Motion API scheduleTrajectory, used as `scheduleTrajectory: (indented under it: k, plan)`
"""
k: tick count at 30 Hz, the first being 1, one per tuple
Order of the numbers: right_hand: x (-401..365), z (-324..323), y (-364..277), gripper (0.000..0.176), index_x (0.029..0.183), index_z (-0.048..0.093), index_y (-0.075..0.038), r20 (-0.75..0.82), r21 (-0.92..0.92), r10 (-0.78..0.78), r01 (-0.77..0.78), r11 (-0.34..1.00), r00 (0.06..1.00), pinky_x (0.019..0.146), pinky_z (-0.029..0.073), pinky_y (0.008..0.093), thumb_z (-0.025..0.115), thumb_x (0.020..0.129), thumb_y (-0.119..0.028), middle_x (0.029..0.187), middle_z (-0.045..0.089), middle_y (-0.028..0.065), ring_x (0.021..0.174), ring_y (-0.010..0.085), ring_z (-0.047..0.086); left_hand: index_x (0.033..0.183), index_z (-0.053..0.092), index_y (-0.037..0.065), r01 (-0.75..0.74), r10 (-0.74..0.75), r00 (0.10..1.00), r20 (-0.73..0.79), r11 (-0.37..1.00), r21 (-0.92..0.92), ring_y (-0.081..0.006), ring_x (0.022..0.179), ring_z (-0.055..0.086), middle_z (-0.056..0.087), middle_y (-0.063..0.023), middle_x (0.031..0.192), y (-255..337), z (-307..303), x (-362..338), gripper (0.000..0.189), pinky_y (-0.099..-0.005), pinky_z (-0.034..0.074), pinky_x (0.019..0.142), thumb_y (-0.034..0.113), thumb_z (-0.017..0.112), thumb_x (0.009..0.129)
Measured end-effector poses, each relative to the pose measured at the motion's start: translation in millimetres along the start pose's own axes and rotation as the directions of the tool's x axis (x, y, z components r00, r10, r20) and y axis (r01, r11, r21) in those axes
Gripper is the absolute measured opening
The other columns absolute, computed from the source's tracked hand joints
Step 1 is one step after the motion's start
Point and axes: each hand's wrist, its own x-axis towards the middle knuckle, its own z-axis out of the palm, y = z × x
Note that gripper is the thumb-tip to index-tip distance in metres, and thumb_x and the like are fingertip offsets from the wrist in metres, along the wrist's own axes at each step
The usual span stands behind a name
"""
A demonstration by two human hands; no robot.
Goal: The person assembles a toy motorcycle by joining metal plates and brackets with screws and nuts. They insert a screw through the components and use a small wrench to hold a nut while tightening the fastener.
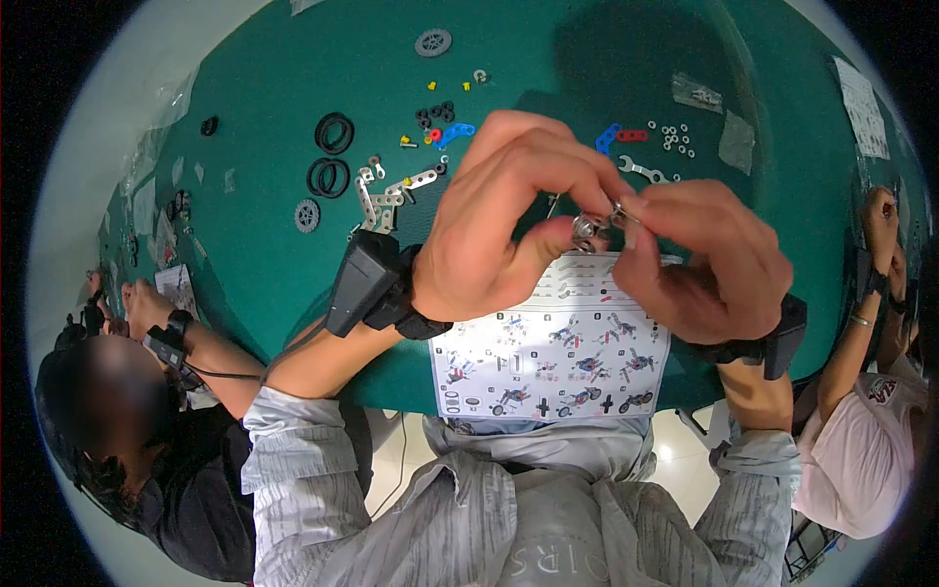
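Observation:
Above an instruction sheet [558, 367] with printed assembly drawings, my two hands meet. My left hand [504, 210] is closed around a small silver metal part [587, 232], held between thumb and fingers. My right hand [709, 259] pinches at the same spot, its thumb and forefinger closed on a tiny metal piece too small to name. Fingers cover much of both pieces. Just behind my right hand lies a small wrench [641, 170]. Left of my left hand are perforated metal strips [377, 203].
On the green table [264, 274] lie black rubber rings [334, 134], grey toothed wheels [433, 42], a blue angled strip [457, 135], a red strip [633, 136], several nuts [675, 137] and plastic bags [696, 93]. Other people sit at left [186, 470] and right [866, 450].

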Motion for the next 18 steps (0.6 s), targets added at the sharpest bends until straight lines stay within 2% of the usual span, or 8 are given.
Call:
scheduleTrajectory:
  k: [5, 8, 13, 16, 18]
  plan:
    - [-2, -2, 0, 0.028, 0.096, 0.07, 0.002, 0.014, 0.043, 0.094, -0.094, 0.995, 0.995, 0.062, 0.058, 0.0304, 0.078, 0.071, 0.01, 0.082, 0.072, 0.0127, 0.068, 0.0241, 0.071, 0.108, 0.058, 0.007, 0.006, -0.006, 1.0, -0.007, 1.0, -0.006, -0.0263, 0.101, 0.059, 0.071, -0.0129, 0.112, -4, -1, 0, 0.031, -0.0403, 0.044, 0.094, 0.013, 0.079, 0.086]
    - [-4, -8, 3, 0.03, 0.105, 0.068, 0.007, 0.11, 0.056, 0.066, -0.072, 0.996, 0.992, 0.069, 0.056, 0.03, 0.073, 0.077, 0.014, 0.09, 0.072, 0.0172, 0.078, 0.0233, 0.071, 0.109, 0.059, 0.007, 0.041, -0.042, 0.999, -0.006, 0.997, -0.063, -0.0266, 0.103, 0.059, 0.071, -0.0134, 0.113, -2, -2, 2, 0.038, -0.0399, 0.044, 0.095, 0.014, 0.084, 0.081]
    - [-7, -12, 4, 0.029, 0.108, 0.067, 0.008, 0.199, 0.056, 0.118, -0.131, 0.99, 0.973, 0.074, 0.055, 0.0293, 0.071, 0.081, 0.015, 0.098, 0.072, 0.0192, 0.086, 0.0227, 0.07, 0.11, 0.059, 0.003, 0.077, -0.076, 0.997, 0.017, 0.994, -0.075, -0.025, 0.106, 0.061, 0.068, -0.0159, 0.113, -6, -1, -2, 0.039, -0.0373, 0.048, 0.093, 0.007, 0.084, 0.081]
    - [-6, -11, 4, 0.028, 0.109, 0.066, 0.009, 0.233, 0.074, 0.191, -0.213, 0.974, 0.954, 0.078, 0.055, 0.0295, 0.07, 0.082, 0.015, 0.101, 0.072, 0.0191, 0.089, 0.0226, 0.07, 0.111, 0.058, 0.001, 0.185, -0.186, 0.982, 0.008, 0.972, -0.142, -0.0251, 0.107, 0.062, 0.068, -0.0167, 0.113, -4, 2, -5, 0.038, -0.0367, 0.048, 0.094, 0.004, 0.083, 0.082]
    - [-9, -10, 1, 0.028, 0.11, 0.066, 0.009, 0.244, 0.081, 0.239, -0.265, 0.961, 0.94, 0.08, 0.054, 0.0299, 0.07, 0.083, 0.015, 0.102, 0.072, 0.0188, 0.09, 0.0225, 0.07, 0.111, 0.059, -0.001, 0.19, -0.191, 0.982, 0.005, 0.972, -0.141, -0.0255, 0.106, 0.063, 0.068, -0.0179, 0.111, -3, 2, -7, 0.037, -0.036, 0.049, 0.094, -0.002, 0.08, 0.081]
